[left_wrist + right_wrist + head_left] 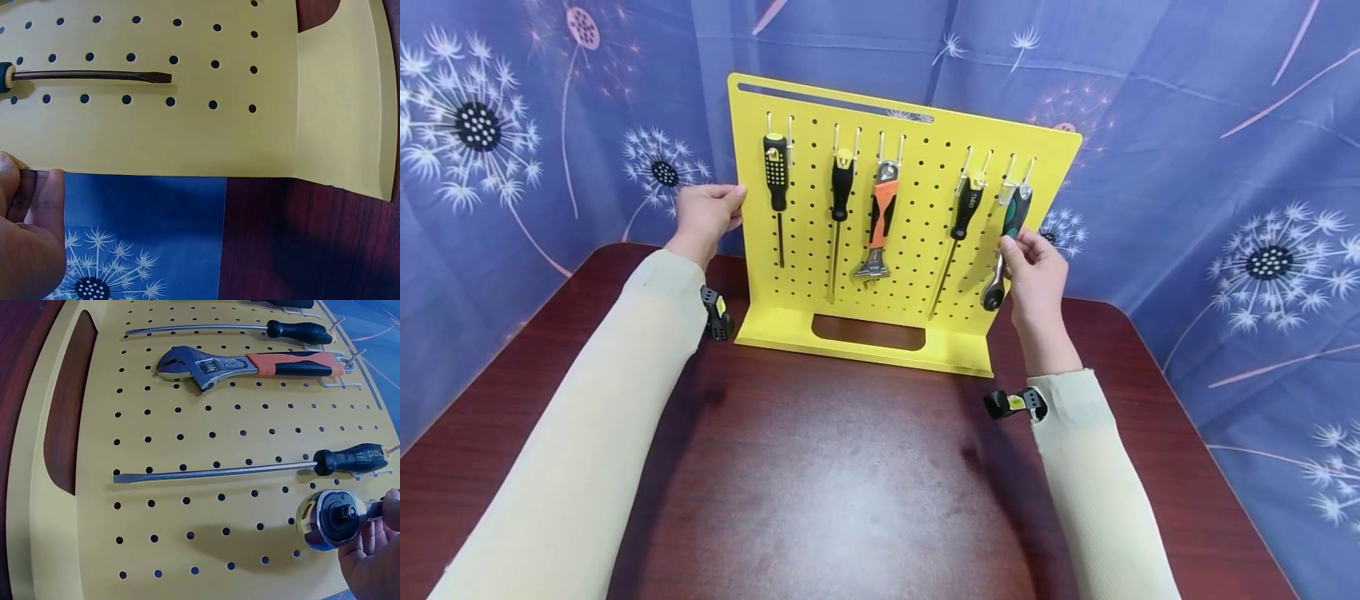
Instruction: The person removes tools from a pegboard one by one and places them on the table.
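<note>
A yellow pegboard [1000,133] stands upright on the table. My left hand [703,218] pinches its left edge between thumb and fingers. On the right side, my right hand [1037,271] holds a ratchet wrench [1016,210] with a black and teal handle. The handle's top end is at the rightmost hooks; whether it is hooked on is unclear. In the right wrist view the round ratchet head [337,520] faces the camera, apart from the board. Hanging left of it are a black screwdriver [969,207], an orange-handled adjustable wrench [883,212] and two more screwdrivers.
The dark red wooden table [820,450] extends in front of the board's flat foot [775,327]. Behind hangs a blue curtain [1225,100] with dandelion prints. Metal hooks [1009,179] stick out from the board's upper part. Each wrist wears a small black camera [1017,403].
</note>
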A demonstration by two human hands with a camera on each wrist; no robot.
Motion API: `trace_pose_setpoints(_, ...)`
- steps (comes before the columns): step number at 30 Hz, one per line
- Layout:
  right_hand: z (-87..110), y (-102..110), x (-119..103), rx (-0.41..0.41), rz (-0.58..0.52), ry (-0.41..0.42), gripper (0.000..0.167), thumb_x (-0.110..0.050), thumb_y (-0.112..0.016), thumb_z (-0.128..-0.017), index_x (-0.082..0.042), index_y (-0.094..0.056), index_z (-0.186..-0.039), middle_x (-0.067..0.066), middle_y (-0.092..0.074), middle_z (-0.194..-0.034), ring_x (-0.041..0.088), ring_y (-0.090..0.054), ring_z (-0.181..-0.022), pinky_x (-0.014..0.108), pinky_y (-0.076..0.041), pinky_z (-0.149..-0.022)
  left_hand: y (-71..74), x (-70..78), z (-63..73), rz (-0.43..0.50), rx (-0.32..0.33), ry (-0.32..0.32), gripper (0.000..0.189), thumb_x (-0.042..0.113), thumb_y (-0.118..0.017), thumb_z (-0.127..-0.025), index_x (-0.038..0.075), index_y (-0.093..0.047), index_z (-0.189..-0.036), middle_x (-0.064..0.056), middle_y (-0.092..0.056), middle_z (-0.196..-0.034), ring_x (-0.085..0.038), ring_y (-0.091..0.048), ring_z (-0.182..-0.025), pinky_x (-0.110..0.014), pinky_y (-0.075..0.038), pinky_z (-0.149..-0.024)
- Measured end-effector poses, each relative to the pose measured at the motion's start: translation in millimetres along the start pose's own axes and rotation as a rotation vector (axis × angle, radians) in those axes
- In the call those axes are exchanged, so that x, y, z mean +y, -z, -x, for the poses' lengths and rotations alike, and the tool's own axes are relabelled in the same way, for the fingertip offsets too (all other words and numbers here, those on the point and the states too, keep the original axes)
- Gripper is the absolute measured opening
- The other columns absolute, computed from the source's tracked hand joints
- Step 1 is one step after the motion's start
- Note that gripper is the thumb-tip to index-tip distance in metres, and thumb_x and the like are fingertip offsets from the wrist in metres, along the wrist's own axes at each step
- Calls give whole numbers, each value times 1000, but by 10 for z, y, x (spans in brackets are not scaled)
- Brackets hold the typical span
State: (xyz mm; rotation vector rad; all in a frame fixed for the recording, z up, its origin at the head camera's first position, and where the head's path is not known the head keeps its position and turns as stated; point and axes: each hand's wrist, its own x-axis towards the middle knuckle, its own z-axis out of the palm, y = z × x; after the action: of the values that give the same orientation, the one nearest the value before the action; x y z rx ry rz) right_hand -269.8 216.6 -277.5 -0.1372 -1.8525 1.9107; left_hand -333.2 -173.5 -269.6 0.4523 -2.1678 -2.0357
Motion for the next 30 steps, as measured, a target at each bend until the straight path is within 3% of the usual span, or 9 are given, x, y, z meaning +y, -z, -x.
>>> trace_pose_setpoints(5, 26, 14, -35, -21, -19, -7, 8, -4, -65, -99, 2, -67, -103, -14, -67, -74, 2, -64, -71, 14, -54, -64, -10, 10, 27, -14, -4, -6, 42, 27, -63, -102, 8, -64, -139, -3, -60, -140, -3, -57, -95, -29, -54, -108)
trace_pose_setpoints(7, 39, 16, -54, -28, -20, -12, 4, -5, -65, -100, -4, -68, -97, -14, -67, -74, 2, -64, -71, 14, -54, -64, -5, 16, 40, -19, -7, -11, 42, 27, -63, -102, 8, -63, -139, -3, -60, -139, -3, -57, -96, -29, -54, -109)
trace_pose_setpoints(12, 82, 29, -97, -38, -25, -22, 17, -7, -66, -99, -18, -67, -86, -12, -67, -74, 4, -64, -70, 15, -53, -60, 11, 22, 42, -21, -6, -7, 42, 27, -63, -102, 9, -63, -139, -2, -60, -139, -4, -57, -99, -30, -53, -111)
trace_pose_setpoints(20, 123, 46, -124, -45, 9, -6, 2, -7, -66, -100, -6, -67, -100, -12, -67, -75, 3, -64, -70, 14, -53, -60, 15, 15, 37, -28, -2, -4, 42, 27, -62, -103, 8, -63, -139, -4, -57, -146, -3, -57, -97, -29, -54, -109)
trace_pose_setpoints(30, 227, 92, -149, -59, 11, 11, 8, -4, -66, -99, -9, -67, -93, -13, -65, -72, 1, -62, -66, 14, -53, -59, -5, 1, 56, -39, 4, -15, 41, 27, -63, -102, 8, -64, -138, -2, -61, -134, -4, -56, -93, -31, -54, -110)
